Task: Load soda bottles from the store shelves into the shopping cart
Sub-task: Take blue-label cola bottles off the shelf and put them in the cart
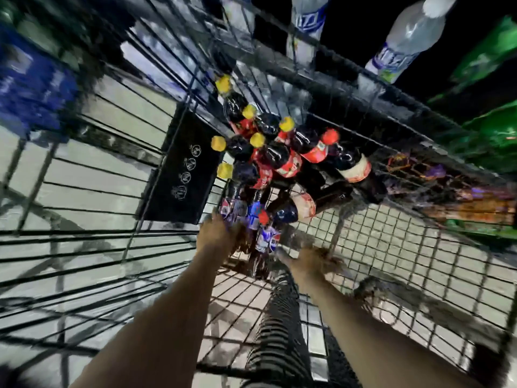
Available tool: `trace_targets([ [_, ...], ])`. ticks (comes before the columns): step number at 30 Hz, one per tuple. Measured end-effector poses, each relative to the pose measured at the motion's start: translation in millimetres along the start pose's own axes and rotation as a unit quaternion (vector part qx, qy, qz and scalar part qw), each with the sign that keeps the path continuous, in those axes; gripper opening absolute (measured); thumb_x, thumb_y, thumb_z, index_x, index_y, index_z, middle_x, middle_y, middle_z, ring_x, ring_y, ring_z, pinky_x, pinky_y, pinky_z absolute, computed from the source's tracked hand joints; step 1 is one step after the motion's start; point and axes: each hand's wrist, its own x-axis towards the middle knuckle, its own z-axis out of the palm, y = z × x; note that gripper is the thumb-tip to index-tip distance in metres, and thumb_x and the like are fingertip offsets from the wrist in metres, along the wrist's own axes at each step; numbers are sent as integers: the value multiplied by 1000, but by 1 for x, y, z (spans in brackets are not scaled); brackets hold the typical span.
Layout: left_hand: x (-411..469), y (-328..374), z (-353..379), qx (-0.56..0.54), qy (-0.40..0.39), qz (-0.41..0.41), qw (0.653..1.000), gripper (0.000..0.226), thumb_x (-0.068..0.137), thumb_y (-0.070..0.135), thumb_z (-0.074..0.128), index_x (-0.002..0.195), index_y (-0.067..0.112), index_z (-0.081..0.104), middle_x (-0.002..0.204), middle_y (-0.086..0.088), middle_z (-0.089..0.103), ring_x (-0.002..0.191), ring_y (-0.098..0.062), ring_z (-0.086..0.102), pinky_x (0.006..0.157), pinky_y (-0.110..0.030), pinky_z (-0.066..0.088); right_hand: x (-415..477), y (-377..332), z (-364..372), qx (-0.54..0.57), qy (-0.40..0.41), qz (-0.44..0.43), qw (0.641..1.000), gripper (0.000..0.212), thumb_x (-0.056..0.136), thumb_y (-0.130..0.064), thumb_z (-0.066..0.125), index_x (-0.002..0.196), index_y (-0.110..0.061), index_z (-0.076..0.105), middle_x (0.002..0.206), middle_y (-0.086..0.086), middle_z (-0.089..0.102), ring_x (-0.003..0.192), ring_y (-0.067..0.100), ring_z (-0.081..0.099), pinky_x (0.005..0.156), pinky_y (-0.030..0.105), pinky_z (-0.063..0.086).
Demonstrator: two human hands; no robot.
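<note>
I look down into a black wire shopping cart point(372, 247). Several dark cola bottles with yellow caps and red labels point(285, 163) stand packed at its far end, beside a red-capped one point(349, 163). Nearer to me stand dark bottles with blue and white labels point(264, 239). My left hand point(216, 233) reaches down against one of these blue-label bottles; blur hides whether its fingers close round it. My right hand point(310, 261) hovers just right of the same bottles, fingers loose, holding nothing that I can make out.
Clear water bottles point(402, 43) and green bottles point(492, 60) stand on the shelf beyond the cart's far rim. A black sign panel point(181, 169) hangs on the cart's left wall. Blue packs point(30, 79) sit at the far left. Tiled floor shows through the mesh.
</note>
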Motion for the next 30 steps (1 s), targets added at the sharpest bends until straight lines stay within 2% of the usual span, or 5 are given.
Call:
trace_targets([
  [4, 25, -14, 24, -60, 11, 23, 998, 53, 94, 45, 53, 122, 1, 52, 114, -24, 61, 107, -39, 57, 85, -39, 44, 38, -1, 33, 20, 9, -7, 1000, 50, 80, -48, 68, 60, -16, 35, 56, -2, 33, 59, 17, 38, 57, 31, 27],
  [8, 30, -28, 38, -159, 44, 5, 986, 51, 84, 47, 66, 105, 1, 58, 94, -19, 63, 88, -36, 60, 73, -35, 45, 56, -3, 67, 86, 33, -5, 996, 37, 74, -51, 73, 61, -28, 46, 60, -10, 57, 57, 12, 55, 54, 27, 42],
  [12, 25, -19, 37, -199, 59, -22, 978, 48, 75, 42, 78, 98, 15, 46, 94, -6, 64, 82, -23, 61, 72, -30, 47, 76, 9, 99, 133, 78, 25, 988, 82, 43, -90, 54, 70, -13, 64, 63, 4, 67, 60, 23, 66, 55, 41, 56],
  [17, 28, -12, 38, -156, 32, -55, 986, 66, 62, 56, 80, 102, 10, 56, 93, -2, 66, 82, -22, 62, 76, -34, 53, 65, -12, 82, 158, 79, 60, 983, 52, 65, -45, 81, 85, 0, 66, 78, 14, 70, 72, 26, 68, 58, 36, 51],
  [30, -12, 12, 8, -93, 36, -108, 989, 78, 72, 65, 70, 115, 3, 51, 106, -13, 65, 98, -30, 61, 71, -30, 38, 21, -10, 19, 68, 38, 72, 994, 37, 63, -47, 80, 65, -14, 63, 69, 3, 66, 64, 21, 63, 44, 22, 36],
])
